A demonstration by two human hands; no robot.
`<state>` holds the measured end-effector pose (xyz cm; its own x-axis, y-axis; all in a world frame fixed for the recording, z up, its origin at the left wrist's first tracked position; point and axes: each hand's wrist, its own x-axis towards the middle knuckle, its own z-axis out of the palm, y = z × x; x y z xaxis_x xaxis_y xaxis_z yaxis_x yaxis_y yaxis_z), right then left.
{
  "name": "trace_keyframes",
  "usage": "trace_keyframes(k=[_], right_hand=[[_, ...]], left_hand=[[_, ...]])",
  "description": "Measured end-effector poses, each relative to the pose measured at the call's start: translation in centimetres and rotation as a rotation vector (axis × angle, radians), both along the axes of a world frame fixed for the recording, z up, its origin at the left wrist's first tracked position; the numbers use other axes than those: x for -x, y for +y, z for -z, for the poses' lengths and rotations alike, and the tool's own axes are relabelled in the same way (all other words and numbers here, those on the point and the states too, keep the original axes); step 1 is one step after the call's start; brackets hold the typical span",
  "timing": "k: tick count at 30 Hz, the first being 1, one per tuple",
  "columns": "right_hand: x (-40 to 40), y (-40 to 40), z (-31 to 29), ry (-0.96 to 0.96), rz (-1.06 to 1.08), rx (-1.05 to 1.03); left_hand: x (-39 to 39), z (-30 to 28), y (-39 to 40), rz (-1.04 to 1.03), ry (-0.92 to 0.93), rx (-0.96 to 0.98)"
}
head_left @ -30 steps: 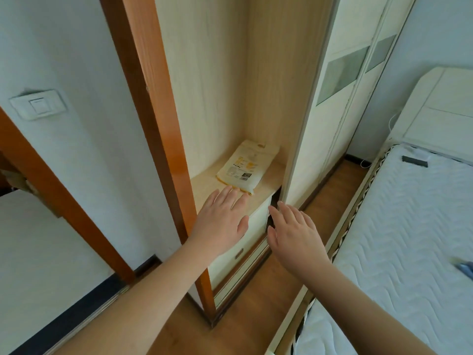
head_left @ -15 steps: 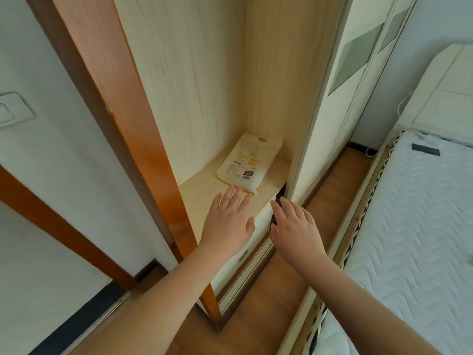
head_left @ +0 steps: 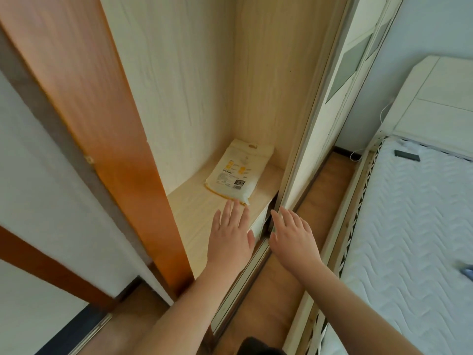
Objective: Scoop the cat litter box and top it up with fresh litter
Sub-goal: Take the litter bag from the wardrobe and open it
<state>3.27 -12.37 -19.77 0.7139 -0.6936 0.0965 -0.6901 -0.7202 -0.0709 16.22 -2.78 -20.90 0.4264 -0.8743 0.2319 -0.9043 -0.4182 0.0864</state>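
The litter bag lies flat on the wardrobe shelf, toward its back right corner. The left hand is over the shelf's front, fingertips just short of the bag's near edge. The right hand is right of the shelf, before the sliding door. The bed lies well right of the shelf, across a floor strip.
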Motion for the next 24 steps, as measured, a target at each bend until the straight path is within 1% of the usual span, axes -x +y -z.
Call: trace_keyframes(k=[9,13,15,18,20,24], right_hand=[[-2.9,-6.1,2.7,0.031,-0.057,-0.060],[-4.7,-10.6,4.4,0.033,-0.096,-0.076],[-5.6,-13.4,5.4,0.031,-0.115,-0.097],[-7.2,-17.5,6.4,0.004,-0.159,-0.100],[-8.3,-20.2,6.8,0.006,-0.204,-0.105],[-10.2,-24.4,7.9,-0.003,-0.251,-0.116]], left_hand=[[-1.4,2.4,-5.7,-0.082,0.068,-0.002],[-2.5,4.9,-10.1,-0.132,0.109,-0.032],[-3.1,5.9,-12.7,-0.208,0.137,-0.040],[-5.2,6.8,-16.6,-0.271,0.115,-0.036],[-6.9,7.2,-18.8,-0.257,0.073,-0.030],[-10.2,7.9,-22.3,-0.146,0.041,-0.080]])
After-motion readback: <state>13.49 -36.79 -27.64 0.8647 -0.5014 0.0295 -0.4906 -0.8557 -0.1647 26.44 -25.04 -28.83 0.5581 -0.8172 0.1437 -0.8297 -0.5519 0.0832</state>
